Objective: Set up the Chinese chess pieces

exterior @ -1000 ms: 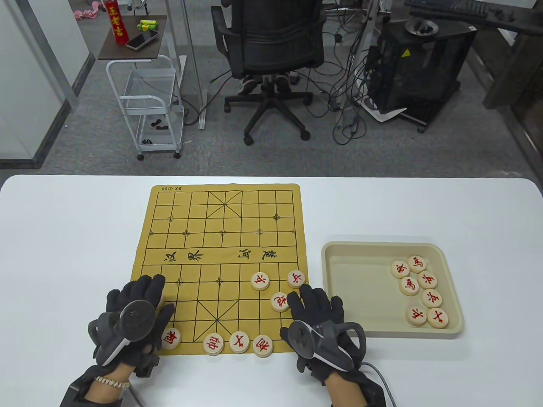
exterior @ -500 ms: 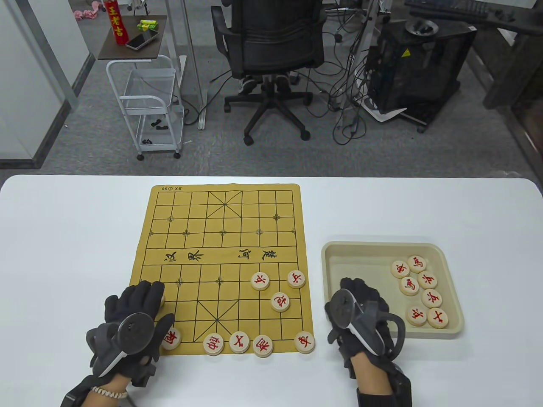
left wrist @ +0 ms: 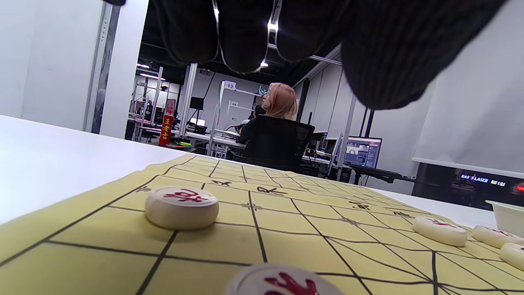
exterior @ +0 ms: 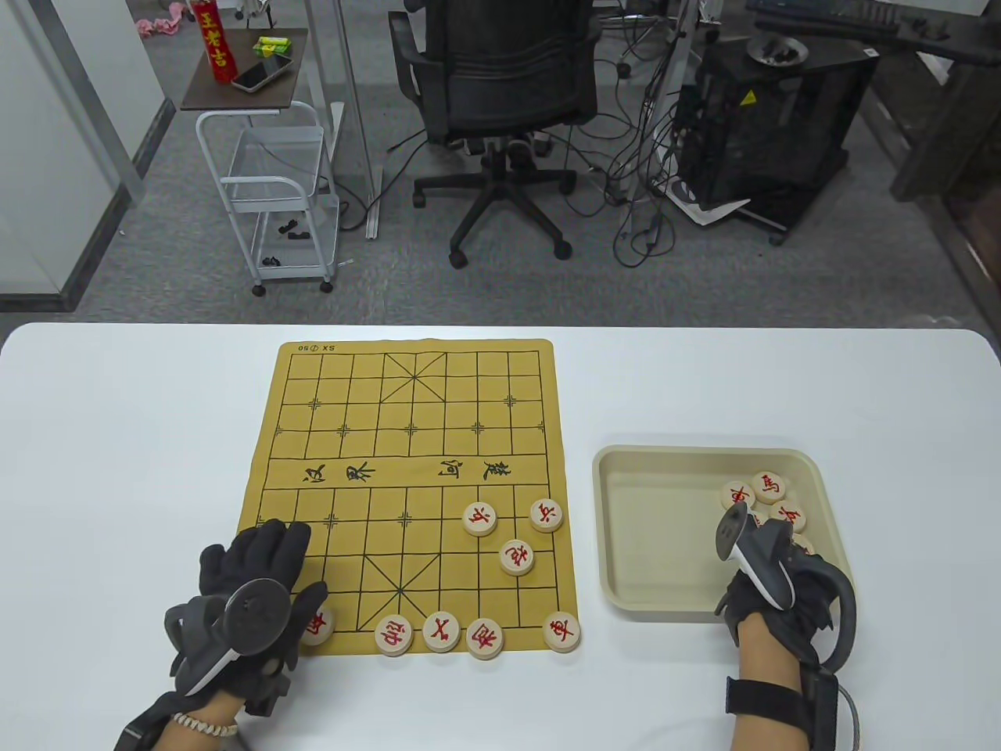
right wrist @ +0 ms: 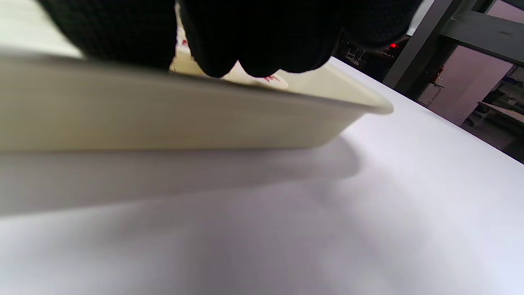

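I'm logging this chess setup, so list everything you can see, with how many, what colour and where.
Chess board mat: one, yellow, table centre.
Pieces on the mat: nine seen, pale wood, red characters, near half; one shows only in the left wrist view.
Tray: one, beige, right of the mat.
Pieces in the tray: a few visible, others hidden by the hand.
Table: one, white.
Office chair: one, black, behind the table.
Cart: one, white, far left.
Left hand: black glove, over the mat's near-left corner.
Right hand: black glove, over the tray.
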The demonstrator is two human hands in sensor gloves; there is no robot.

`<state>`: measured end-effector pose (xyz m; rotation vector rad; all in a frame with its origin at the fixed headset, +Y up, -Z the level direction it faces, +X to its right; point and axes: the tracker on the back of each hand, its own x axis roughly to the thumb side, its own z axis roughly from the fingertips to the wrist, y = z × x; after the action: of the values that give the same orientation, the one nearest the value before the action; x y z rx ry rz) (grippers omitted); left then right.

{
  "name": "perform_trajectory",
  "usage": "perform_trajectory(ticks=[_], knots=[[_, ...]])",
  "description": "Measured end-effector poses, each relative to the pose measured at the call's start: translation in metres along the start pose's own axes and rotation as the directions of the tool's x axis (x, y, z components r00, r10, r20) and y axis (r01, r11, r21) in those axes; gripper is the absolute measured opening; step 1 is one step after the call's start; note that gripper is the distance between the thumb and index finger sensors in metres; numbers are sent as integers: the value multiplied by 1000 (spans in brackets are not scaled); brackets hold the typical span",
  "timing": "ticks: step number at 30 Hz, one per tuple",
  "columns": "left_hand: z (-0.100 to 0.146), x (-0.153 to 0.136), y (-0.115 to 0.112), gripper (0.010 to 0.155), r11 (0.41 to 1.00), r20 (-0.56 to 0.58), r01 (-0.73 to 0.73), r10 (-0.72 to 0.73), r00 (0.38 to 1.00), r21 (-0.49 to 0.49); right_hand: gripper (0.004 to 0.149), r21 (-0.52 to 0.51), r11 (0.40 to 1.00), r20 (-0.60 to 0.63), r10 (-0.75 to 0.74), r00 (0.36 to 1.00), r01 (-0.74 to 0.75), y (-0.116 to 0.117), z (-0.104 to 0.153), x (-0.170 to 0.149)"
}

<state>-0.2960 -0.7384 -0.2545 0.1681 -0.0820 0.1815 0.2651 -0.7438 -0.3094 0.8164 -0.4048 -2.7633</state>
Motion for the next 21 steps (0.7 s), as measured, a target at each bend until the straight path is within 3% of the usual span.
perform_trajectory(ticks=[3, 14, 21], knots=[[0, -1, 0, 80, 1000, -2, -3, 3, 1000, -1, 56, 39, 999, -29, -29, 999, 30, 3, -4, 0], [0, -2, 1, 80, 1000, -8, -7, 7, 1000, -13, 52, 14, 1000, -85, 20, 996, -19, 5, -11, 4], [0, -3, 1, 80, 1000, -9, -10, 10, 1000, -17, 52, 9, 996, -52, 86, 995, -86, 1, -6, 8]])
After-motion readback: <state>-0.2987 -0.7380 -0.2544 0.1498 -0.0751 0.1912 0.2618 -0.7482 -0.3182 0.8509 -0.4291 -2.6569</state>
